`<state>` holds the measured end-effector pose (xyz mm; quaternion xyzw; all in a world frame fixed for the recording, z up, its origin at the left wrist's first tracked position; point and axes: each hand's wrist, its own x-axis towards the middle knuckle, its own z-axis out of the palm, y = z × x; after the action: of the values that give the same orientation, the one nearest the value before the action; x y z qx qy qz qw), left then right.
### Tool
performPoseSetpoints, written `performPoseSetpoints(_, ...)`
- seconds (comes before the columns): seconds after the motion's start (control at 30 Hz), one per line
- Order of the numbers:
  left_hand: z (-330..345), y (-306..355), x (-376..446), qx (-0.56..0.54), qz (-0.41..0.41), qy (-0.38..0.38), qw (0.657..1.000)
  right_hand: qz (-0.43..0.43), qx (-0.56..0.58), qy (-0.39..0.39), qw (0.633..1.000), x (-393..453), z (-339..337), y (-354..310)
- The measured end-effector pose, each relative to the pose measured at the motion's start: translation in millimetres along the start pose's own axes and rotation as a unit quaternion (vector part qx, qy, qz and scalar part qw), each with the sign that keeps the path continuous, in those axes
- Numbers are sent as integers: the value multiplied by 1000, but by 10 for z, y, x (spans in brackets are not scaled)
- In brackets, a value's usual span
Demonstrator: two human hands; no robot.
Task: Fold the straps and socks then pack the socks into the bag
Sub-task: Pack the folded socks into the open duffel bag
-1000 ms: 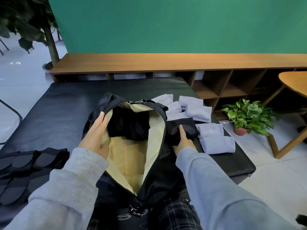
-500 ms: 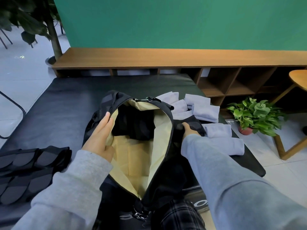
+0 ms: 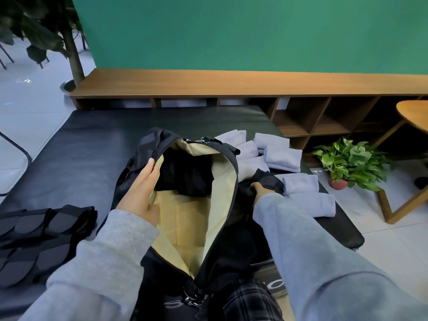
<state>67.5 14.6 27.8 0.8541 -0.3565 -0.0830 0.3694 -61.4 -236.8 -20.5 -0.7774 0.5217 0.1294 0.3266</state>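
Observation:
A black bag (image 3: 222,246) with a beige lining lies open in front of me on the black mat (image 3: 76,147). Black folded items (image 3: 185,174) sit inside it at the far end. My left hand (image 3: 141,188) holds the bag's left rim and keeps the mouth apart. My right hand (image 3: 260,189) is closed on a black folded sock (image 3: 268,181) just right of the bag; its fingers are mostly hidden under the fabric. Several pale lilac folded socks (image 3: 282,156) lie on the mat to the right.
Folded black straps (image 3: 34,239) lie stacked at the mat's left front. A wooden shelf bench (image 3: 231,86) runs along the green wall. A potted plant (image 3: 347,163) and a wooden table (image 3: 414,117) stand on the floor at the right.
My right hand has reached farther right and closed on the black sock, which is now lifted slightly off the mat. My left hand has kept its hold on the bag's rim.

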Motion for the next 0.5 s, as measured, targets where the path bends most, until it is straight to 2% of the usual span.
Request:
performPoseSetpoints(0.03,9,6,4,-1,0,-1,1000,5,-23,21,1000,-9,-6,26)
performPoseSetpoints(0.07,12,14,5,3,3,1,1000,-7,-65,7,998,-43,-26,52)
performPoseSetpoints(0.13,43,4,39,16,5,2,1000,-28,-45,-35,998,-91,-51,87)
performPoseSetpoints(0.2,60,-6,48,15,5,1,1000,-70,9,-46,996,-151,-69,135)
performPoseSetpoints(0.33,72,27,64,23,9,5,1000,-97,52,74,991,-278,-26,247)
performPoseSetpoints(0.5,48,8,54,28,9,5,1000,-65,123,157,978,-258,114,206)
